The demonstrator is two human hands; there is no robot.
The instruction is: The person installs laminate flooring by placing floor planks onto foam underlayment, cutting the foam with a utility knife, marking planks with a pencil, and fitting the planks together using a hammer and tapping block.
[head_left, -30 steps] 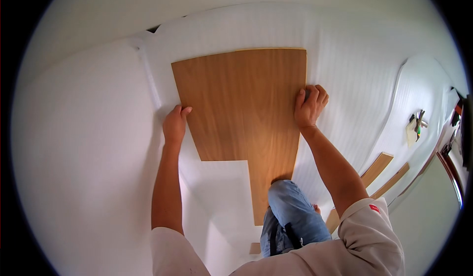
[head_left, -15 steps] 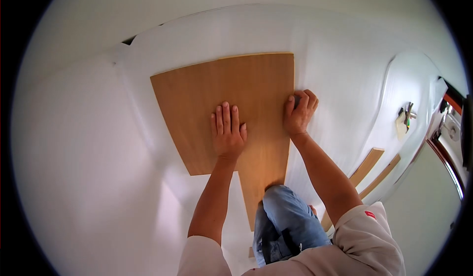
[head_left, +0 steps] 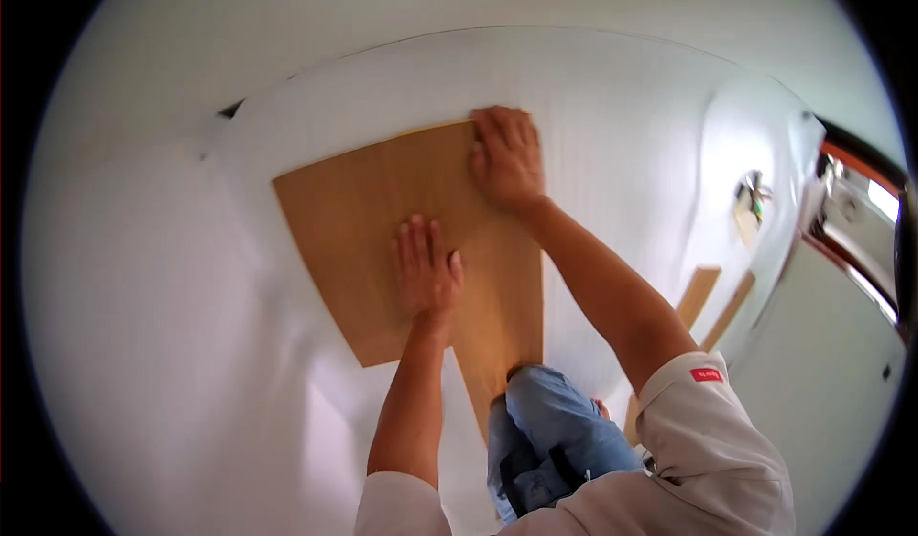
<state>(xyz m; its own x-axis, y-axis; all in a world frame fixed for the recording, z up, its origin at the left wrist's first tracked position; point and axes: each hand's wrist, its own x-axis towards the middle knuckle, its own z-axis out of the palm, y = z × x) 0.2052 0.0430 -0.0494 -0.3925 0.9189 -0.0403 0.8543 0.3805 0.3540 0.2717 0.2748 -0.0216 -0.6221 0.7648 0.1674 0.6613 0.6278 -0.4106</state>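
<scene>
nearest, pale sleeves (head_left: 712,440), with a small red tag (head_left: 706,375) on the right one. just beyond, blue jeans (head_left: 564,421), bent at the knee over the narrow near end of a brown wood-grain board (head_left: 411,187). lying on white sheeting (head_left: 622,182), wide at the far end and stepped in on the left to a slimmer tongue toward the knee. farther along, on the wide part, the left hand (head_left: 428,273), laid palm down with fingers extended and slightly apart, gripping nothing. beyond that, at the far right corner of the board, the right hand (head_left: 509,163), with fingers close together over the corner. can't tell, given the blur and the covered palm, about any hold on the edge. off to the right, a wood strip (head_left: 698,295) and, just beside it, a second strip (head_left: 732,311). farther out, a small cluster of tools (head_left: 754,196), too blurred to name. past the sheeting at the right, a pale panel (head_left: 827,345), then an opening (head_left: 865,216).
</scene>
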